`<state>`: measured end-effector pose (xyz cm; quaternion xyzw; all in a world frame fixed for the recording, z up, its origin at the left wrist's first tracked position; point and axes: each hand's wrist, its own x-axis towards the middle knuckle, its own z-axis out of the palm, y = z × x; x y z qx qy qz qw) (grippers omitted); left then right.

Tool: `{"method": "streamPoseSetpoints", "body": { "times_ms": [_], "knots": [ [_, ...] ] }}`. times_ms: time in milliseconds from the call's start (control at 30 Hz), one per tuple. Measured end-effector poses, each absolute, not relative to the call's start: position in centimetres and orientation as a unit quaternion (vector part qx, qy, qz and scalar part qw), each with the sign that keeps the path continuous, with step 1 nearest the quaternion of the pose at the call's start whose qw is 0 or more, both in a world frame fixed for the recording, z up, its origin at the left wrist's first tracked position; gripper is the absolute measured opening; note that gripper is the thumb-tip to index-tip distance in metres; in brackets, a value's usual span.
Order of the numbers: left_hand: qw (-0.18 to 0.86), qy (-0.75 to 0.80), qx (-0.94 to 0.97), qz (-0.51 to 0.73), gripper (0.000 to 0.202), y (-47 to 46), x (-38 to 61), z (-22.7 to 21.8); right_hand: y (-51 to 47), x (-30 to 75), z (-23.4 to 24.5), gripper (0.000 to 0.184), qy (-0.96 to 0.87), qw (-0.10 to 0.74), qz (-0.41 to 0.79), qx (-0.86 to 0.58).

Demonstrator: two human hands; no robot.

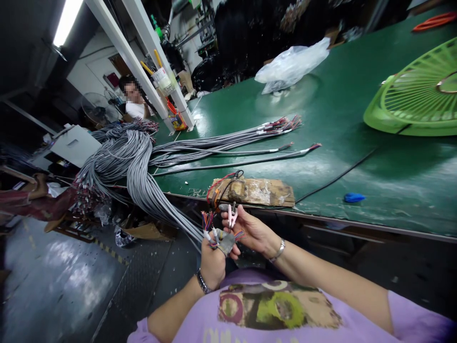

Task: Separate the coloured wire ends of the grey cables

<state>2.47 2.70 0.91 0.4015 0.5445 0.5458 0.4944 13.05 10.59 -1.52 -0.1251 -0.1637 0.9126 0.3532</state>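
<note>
My left hand [213, 263] is closed around several grey cables [178, 212], near their stripped ends with coloured inner wires [207, 220]. Grey, worn material [225, 243] covers some of its fingertips. Just to the right, my right hand [255, 233] has its thumb and fingers closed on a small pink clip-like tool [232, 216]. Thin coloured wires [240, 234] show between the two hands. Beyond them, at the table edge, lies a worn wooden board [271, 192] with a block and red and black leads on it.
A big heap of grey cables [121, 147] hangs over the left edge of the green table [339, 176]. Further cables [228, 140] lie straight across it. A green fan [410, 102], a plastic bag [293, 66] and a blue object [354, 197] rest there. Another person [135, 108] sits behind a white post.
</note>
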Motion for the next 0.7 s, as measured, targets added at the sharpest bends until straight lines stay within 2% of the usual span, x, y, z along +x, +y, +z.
{"method": "streamPoseSetpoints", "body": {
  "times_ms": [700],
  "knots": [
    [0.5,0.556,0.396,0.533,0.032,2.75,2.52,1.63,11.2,12.34,-2.25,0.024,-0.116,0.396,0.9,-0.139]
  ]
}}
